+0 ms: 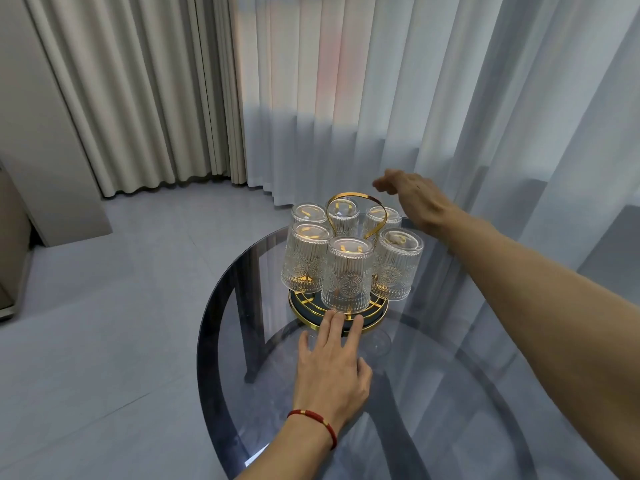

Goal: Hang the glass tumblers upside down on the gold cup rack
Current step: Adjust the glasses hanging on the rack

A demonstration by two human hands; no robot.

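Note:
The gold cup rack (356, 199) stands on a round smoked-glass table (221, 306), with its looped handle on top and a dark round base (372, 320). Several ribbed glass tumblers hang upside down around it; the nearest tumbler (348, 275) faces me. My left hand (332, 365) lies flat on the table, fingers spread, fingertips touching the base's front rim. It holds nothing. My right hand (414, 199) hovers open above and to the right of the rack, behind the back right tumbler (381, 216), and is empty.
Sheer white curtains (415, 98) hang close behind the table and beige drapes (138, 98) stand to the left. Grey tiled floor (104, 306) spreads left of the table. Dark table legs show through the glass top.

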